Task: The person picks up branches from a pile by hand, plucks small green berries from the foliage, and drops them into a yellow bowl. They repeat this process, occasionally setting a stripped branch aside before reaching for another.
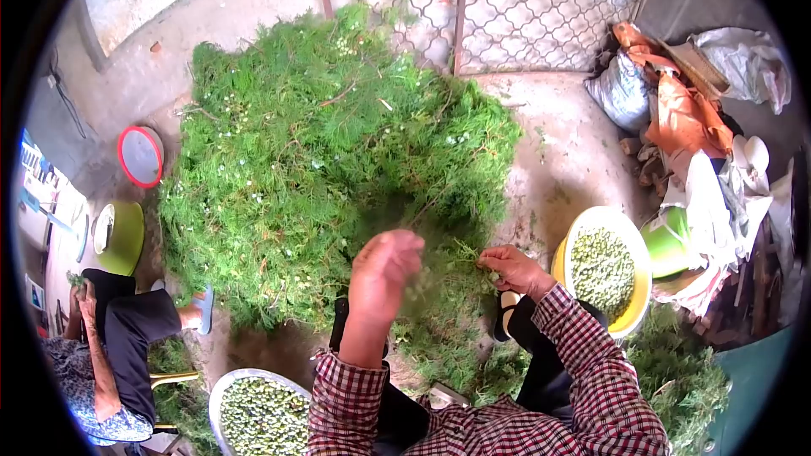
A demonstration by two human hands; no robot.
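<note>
My left hand (387,263) is raised over the near edge of a big heap of green conifer branches (279,143); motion blurs its fingers, and what they hold, if anything, cannot be made out. To its right, my right hand (514,270) pinches a small green sprig (465,252) between thumb and fingers. Loose greenery (439,338) lies on the ground below, between my feet. A yellow basin (639,295) of small green cones stands right of my right hand. Another basin (217,397) of green cones is at the lower left.
A co-worker (110,355) sits at the left, holding a bit of greenery, beside a green tub (127,241). A red-rimmed basin (140,156) stands farther back. Sacks (621,89) and a green bucket (667,245) are at the right. A metal lattice gate (541,13) stands behind the heap.
</note>
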